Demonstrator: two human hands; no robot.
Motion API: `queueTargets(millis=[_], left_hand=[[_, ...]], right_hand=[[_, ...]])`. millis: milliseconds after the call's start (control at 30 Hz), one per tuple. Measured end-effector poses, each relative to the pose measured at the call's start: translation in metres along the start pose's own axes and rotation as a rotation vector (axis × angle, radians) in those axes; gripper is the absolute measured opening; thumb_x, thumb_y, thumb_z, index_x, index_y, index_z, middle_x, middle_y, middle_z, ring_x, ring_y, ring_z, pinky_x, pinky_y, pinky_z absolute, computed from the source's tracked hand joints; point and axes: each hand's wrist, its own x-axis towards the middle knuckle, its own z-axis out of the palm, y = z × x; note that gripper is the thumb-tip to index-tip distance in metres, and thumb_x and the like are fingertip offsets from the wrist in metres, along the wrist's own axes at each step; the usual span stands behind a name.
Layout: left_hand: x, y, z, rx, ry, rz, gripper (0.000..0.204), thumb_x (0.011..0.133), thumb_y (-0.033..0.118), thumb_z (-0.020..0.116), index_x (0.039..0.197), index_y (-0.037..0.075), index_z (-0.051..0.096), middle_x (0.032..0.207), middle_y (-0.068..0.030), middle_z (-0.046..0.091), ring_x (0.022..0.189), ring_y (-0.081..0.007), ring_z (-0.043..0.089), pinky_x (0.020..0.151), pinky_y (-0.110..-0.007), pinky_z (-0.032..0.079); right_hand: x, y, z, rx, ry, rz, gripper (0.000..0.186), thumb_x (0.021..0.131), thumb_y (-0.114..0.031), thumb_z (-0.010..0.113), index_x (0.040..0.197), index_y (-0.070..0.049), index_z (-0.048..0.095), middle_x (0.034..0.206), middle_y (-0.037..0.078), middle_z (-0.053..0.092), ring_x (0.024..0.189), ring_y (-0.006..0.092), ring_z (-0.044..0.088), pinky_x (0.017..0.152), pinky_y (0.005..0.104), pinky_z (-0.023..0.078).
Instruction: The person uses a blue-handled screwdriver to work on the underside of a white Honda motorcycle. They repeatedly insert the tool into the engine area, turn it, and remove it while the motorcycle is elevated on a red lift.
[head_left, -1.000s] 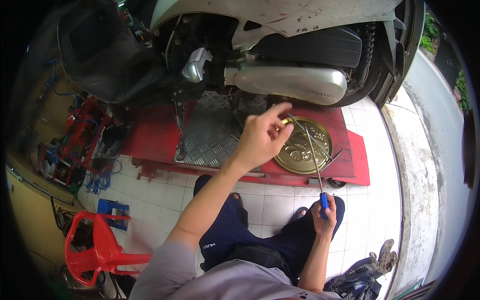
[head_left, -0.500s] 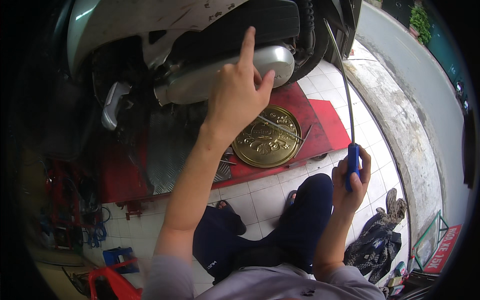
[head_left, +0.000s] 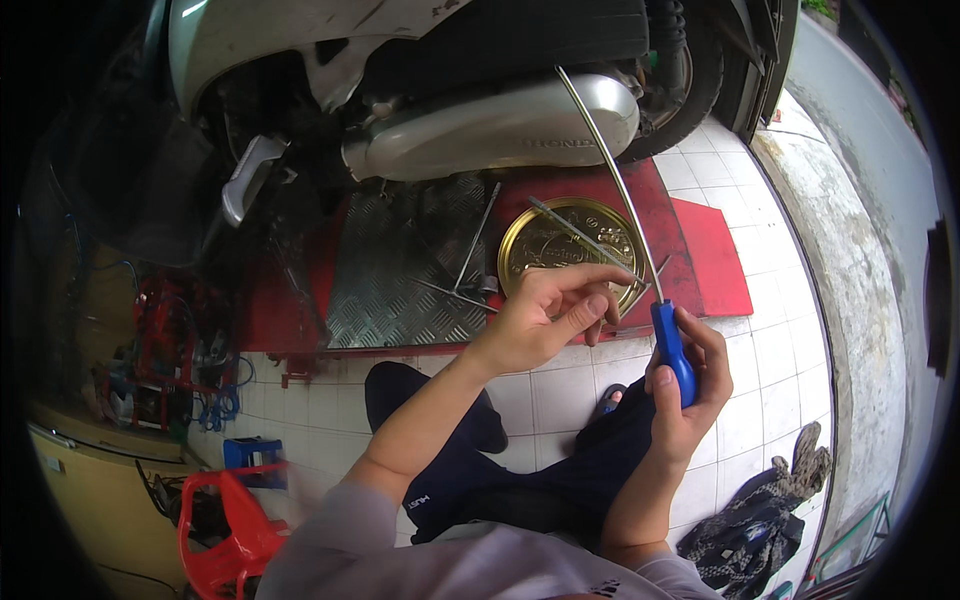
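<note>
A long screwdriver [head_left: 612, 165] with a blue handle is gripped upright in my right hand [head_left: 690, 385], its steel shaft pointing up toward the motorbike. My left hand [head_left: 555, 315] hovers just left of the shaft, its index finger stretched toward it and the other fingers loosely bent, with nothing in it. I cannot tell whether that fingertip touches the shaft. Behind the hands sits a round gold-coloured tray [head_left: 515, 235] with a thin metal rod across it. The motorbike's silver engine-side cover [head_left: 480, 125] lies beyond, near the shaft's tip in the picture.
The motorbike stands over a red lift platform [head_left: 700, 240] with a ribbed metal plate [head_left: 375, 270]. An L-shaped wrench [head_left: 478, 240] rests on that plate. A red plastic chair [head_left: 225, 530] and a blue stool [head_left: 250, 455] are at lower left; dark patterned cloth [head_left: 750, 530] lies at lower right.
My left hand has come down from pointing at the bike to beside the screwdriver shaft. The screwdriver has tilted and shifted left in my right hand. The view has moved a little.
</note>
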Motion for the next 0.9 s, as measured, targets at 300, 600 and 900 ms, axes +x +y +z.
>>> queueTargets(millis=[300,600,900], left_hand=[[-0.028,0.058,-0.014,0.099,0.122,0.263,0.029,0.099,0.023,0.056,0.108,-0.004,0.065,0.082,-0.0052,0.066,0.062,-0.0071,0.058,0.053,-0.02,0.046],[-0.03,0.092,-0.053,-0.221,0.101,0.271,0.029,0.099,0.026,0.058,0.098,-0.001,0.068,0.07,-0.0004,0.063,0.054,-0.0028,0.052,0.047,-0.019,0.04],[-0.023,0.104,-0.066,-0.377,0.075,0.254,0.027,0.101,0.021,0.053,0.088,0.001,0.065,0.062,0.0,0.058,0.05,-0.0052,0.051,0.045,-0.021,0.037]], right_hand=[[-0.007,-0.055,0.062,-0.191,-0.071,-0.265,0.031,0.074,-0.001,0.063,0.103,0.004,0.053,0.084,0.012,0.062,0.066,0.0153,0.061,0.063,0.0246,0.048],[0.002,-0.113,0.134,-0.623,-0.029,-0.529,0.02,0.076,0.002,0.062,0.095,0.004,0.056,0.076,0.01,0.063,0.066,0.0151,0.064,0.064,0.0247,0.05],[0.002,-0.123,0.162,-0.841,0.079,-0.637,0.017,0.078,-0.003,0.065,0.094,0.001,0.063,0.077,0.009,0.066,0.07,0.0153,0.065,0.066,0.0256,0.05]])
